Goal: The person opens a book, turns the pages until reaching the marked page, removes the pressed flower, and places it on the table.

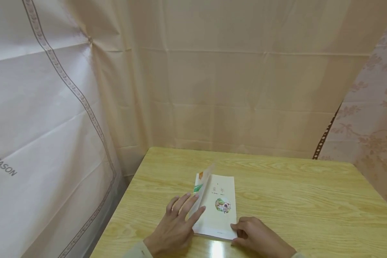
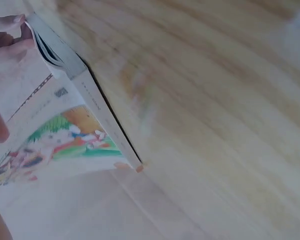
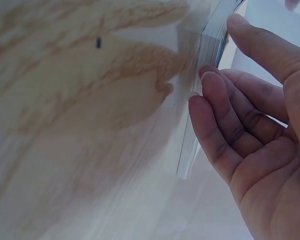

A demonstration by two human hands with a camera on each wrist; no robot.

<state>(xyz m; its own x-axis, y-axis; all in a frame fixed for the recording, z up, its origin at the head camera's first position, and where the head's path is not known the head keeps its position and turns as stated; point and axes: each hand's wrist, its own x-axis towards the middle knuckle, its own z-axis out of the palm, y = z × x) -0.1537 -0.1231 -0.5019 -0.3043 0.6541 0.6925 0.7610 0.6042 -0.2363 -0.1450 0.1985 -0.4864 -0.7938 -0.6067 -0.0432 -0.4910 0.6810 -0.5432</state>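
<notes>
Left hand (image 1: pixel 172 229): fingers (image 1: pixel 193 205) extended and spread, not clenched. Their tips bear on the lifted front cover (image 1: pixel 202 193) of the book (image 1: pixel 220 208), near its hinge edge; the thumb cannot be made out. In the left wrist view the cover's illustrated outer face lies just under the fingers and bends away from the page block, so the cover stands partly raised rather than flat.

Right hand (image 1: pixel 259 238): fingers (image 3: pixel 225 115) loosely curled, their tips against the page edges at the book's near right corner. The right wrist view shows fingertips touching the page stack, with the thumb above its top edge. This reads as a light steadying contact; whether it is a true pinch cannot be told.

The book lies on the wooden table (image 1: pixel 309 200), between the two hands, just ahead of both sets of fingertips, title page face up.

Assessment of the step in hand, opening the cover:
- Keep left fingertip pressure close to the hinge, so the cover folds over without creasing.
- Keep the right fingertips at the corner, so the block does not slide on the glossy tabletop.
- Risk: the cover may spring back if the left fingers lift early.

Beyond the table: draped cloth (image 1: pixel 232 79) on all sides.
</notes>
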